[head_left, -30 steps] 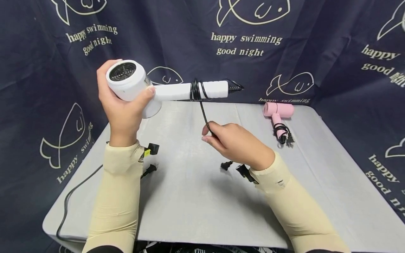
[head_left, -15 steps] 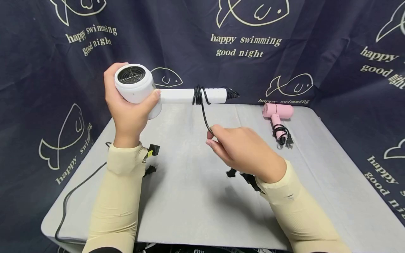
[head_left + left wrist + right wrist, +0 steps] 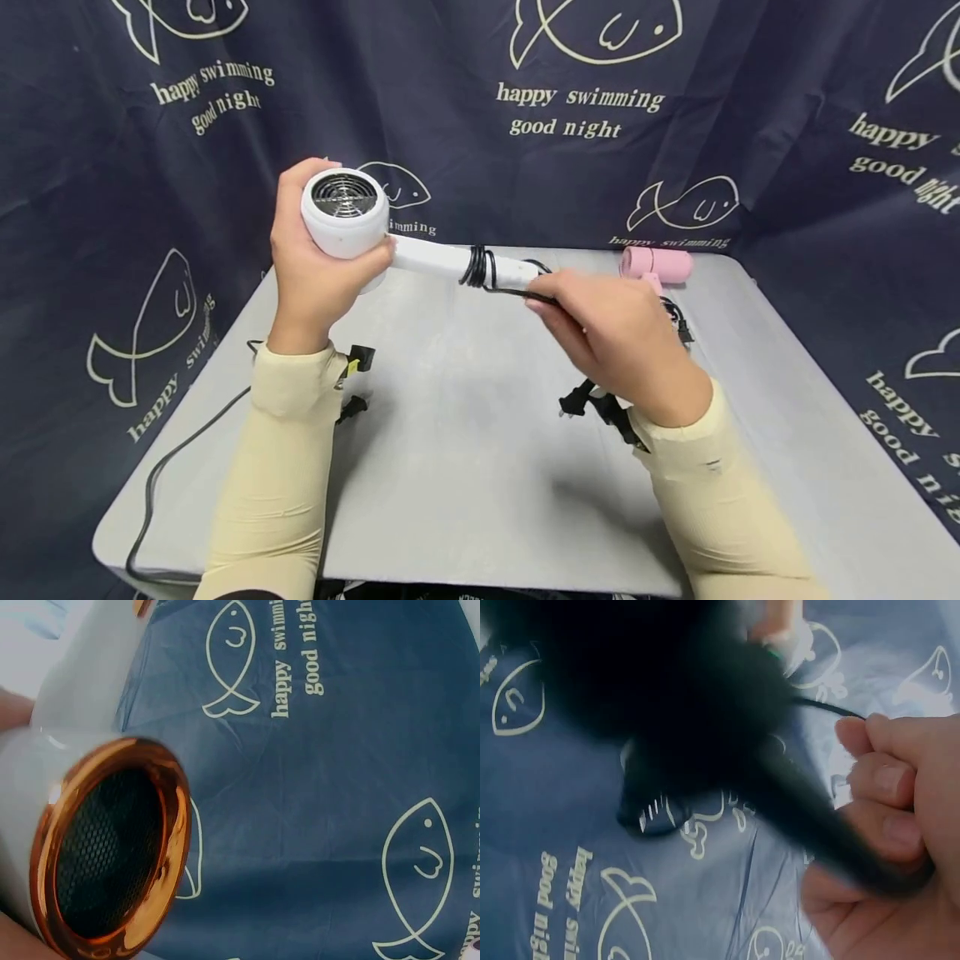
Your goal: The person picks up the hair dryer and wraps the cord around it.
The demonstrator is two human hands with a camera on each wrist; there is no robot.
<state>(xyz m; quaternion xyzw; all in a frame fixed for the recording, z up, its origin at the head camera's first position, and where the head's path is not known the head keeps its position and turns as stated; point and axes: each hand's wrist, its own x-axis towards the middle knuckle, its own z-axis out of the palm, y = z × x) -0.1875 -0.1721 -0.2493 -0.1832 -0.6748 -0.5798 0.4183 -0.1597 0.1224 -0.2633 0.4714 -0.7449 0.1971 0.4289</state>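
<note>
My left hand (image 3: 307, 258) grips the round head of a white hair dryer (image 3: 431, 257), its black intake grille facing up. In the left wrist view the air outlet shows a copper-coloured ring (image 3: 176, 825) around a dark mesh. Black cord (image 3: 476, 267) is wound in several turns around the dryer's handle, which points right and slopes slightly down. With curled fingers, my right hand (image 3: 618, 329) pinches the cord close by the handle's end, hiding that end in part. A black plug (image 3: 576, 400) hangs below the right hand. Blurred black shapes fill much of the right wrist view.
A pink hair dryer (image 3: 656, 265) lies at the table's back right, its handle and wound cord partly behind my right hand. Another black cable (image 3: 161, 467) runs along the left side of the grey-white table (image 3: 465, 492). A dark blue fish-print curtain (image 3: 450, 75) stands behind.
The white dryer's head has moved right and slightly down, and its handle now tilts down. My right hand has moved right and up to the handle's end, drawing the cord alongside it.
</note>
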